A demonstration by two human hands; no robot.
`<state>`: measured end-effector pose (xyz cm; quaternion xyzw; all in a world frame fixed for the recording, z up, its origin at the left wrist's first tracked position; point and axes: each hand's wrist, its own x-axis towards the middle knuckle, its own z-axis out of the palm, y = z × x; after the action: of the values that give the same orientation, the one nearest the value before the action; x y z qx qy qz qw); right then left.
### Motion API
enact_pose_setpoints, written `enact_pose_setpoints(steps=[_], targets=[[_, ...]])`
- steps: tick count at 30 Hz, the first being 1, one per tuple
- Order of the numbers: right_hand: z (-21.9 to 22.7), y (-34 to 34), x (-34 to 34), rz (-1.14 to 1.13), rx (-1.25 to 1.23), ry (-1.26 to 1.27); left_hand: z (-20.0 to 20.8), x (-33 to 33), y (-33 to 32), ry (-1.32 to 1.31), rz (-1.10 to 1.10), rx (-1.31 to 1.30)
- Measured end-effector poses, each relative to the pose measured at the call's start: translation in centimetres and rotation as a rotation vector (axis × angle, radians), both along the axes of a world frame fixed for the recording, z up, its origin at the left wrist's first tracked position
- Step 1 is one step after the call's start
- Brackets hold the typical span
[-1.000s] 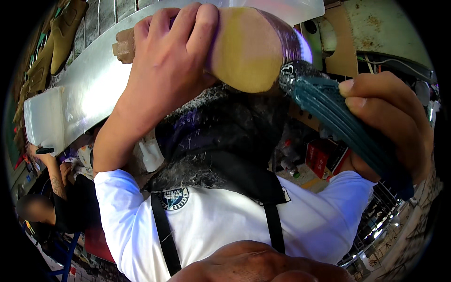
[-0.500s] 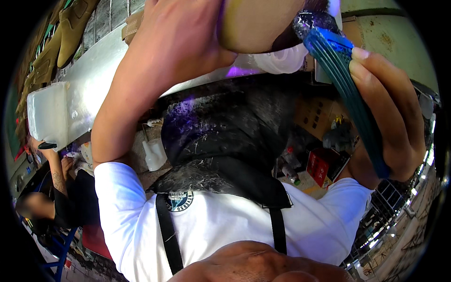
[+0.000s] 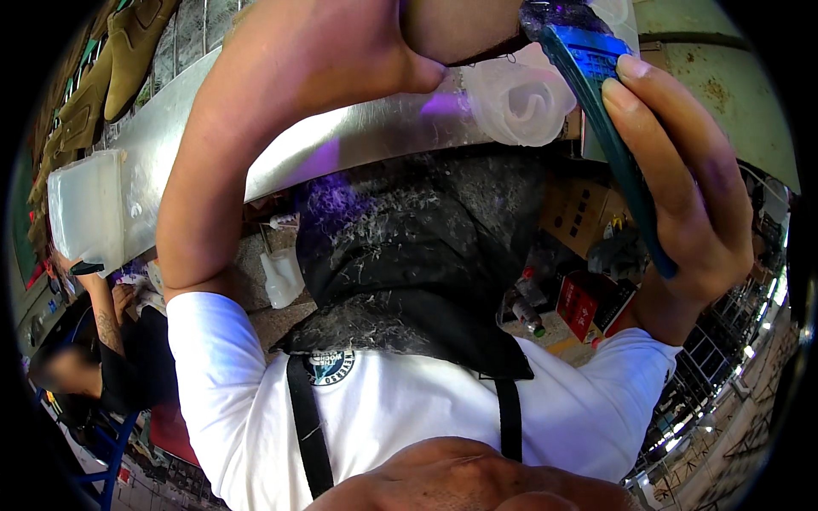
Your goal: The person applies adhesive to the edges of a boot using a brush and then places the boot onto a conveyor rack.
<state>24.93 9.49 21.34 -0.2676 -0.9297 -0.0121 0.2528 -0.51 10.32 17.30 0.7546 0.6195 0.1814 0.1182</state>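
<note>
At the top edge my left hand (image 3: pixel 341 55) grips a tan-brown shoe (image 3: pixel 460 30), its thumb below the shoe's near end. The fingers and most of the shoe are cut off by the picture's edge. My right hand (image 3: pixel 690 162) holds a brush (image 3: pixel 612 140) with a ribbed blue-green handle, pinched between thumb and fingers. The brush's dark, wet-looking bristles (image 3: pixel 558 17) are against or very near the shoe's right side; exact contact is hard to tell. Below them a translucent plastic cup (image 3: pixel 520 98) sits at the metal bench's edge.
The shiny metal bench (image 3: pixel 298 153) runs across, with a translucent plastic container (image 3: pixel 85 209) at its left end. Tan boots (image 3: pixel 141 55) stand on a rack at upper left. A co-worker (image 3: pixel 128 358) sits at lower left. A white bottle (image 3: pixel 281 277) and red box (image 3: pixel 592 302) lie below.
The shoe and my left hand have shifted upward, uncovering more of the plastic cup. My right hand and the brush have moved a little left and up.
</note>
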Motion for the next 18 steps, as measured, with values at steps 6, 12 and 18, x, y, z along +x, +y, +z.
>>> enact_pose_setpoints(steps=[6,12,18], targets=[[0.7,-0.3,-0.8,-0.005,-0.062,-0.069,0.8,-0.1,0.3,-0.025,0.008,-0.010],[-2.4,4.9,3.0,0.298,-0.491,0.352,3.6,-0.5,-0.7,-0.168,0.035,-0.099],[-8.5,6.8,-2.4,0.409,-0.815,0.979,1.3,-4.0,-0.7,-0.376,0.094,-0.275]])
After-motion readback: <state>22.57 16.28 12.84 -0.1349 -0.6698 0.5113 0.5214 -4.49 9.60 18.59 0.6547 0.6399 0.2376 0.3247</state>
